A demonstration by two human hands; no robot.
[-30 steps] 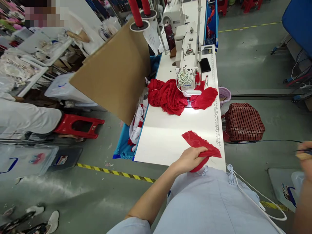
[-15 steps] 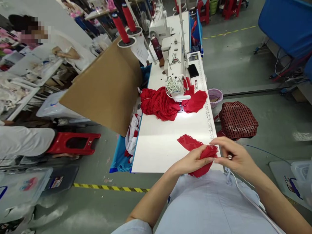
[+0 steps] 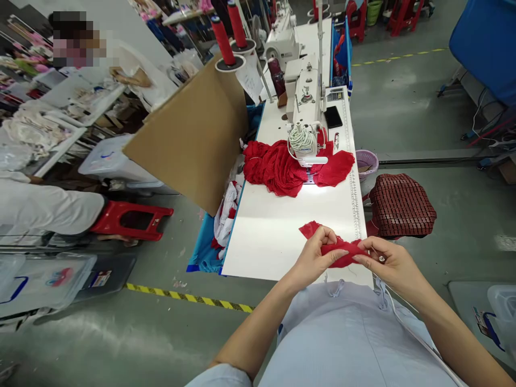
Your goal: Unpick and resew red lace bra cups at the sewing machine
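Observation:
A small piece of red lace fabric (image 3: pixel 342 258) is stretched between my two hands over the near edge of the sewing table. My left hand (image 3: pixel 318 255) grips its middle, thumb on top, and a loose corner sticks out beyond the fingers onto the tabletop. At the fabric's right end, my right hand (image 3: pixel 382 260) pinches it between thumb and fingertips. A shiny metal tip (image 3: pixel 381 259) shows within the curled right fingers; the rest of that tool is hidden. Farther up the table, a gathered heap of red lace fabric (image 3: pixel 274 166) lies beside the sewing machine (image 3: pixel 304 107).
A black phone (image 3: pixel 333 116) lies right of the machine. Red thread cones (image 3: pixel 223 40) stand behind a large cardboard sheet (image 3: pixel 193 134) on the left. A stool with a beaded cover (image 3: pixel 403 205) and a purple basket (image 3: pixel 366 163) are at right. A person sits far left.
My right hand has closed in and now pinches the fabric's end. My left hand has shifted its hold, and the fabric is pulled into a narrower strip. The view has shifted slightly.

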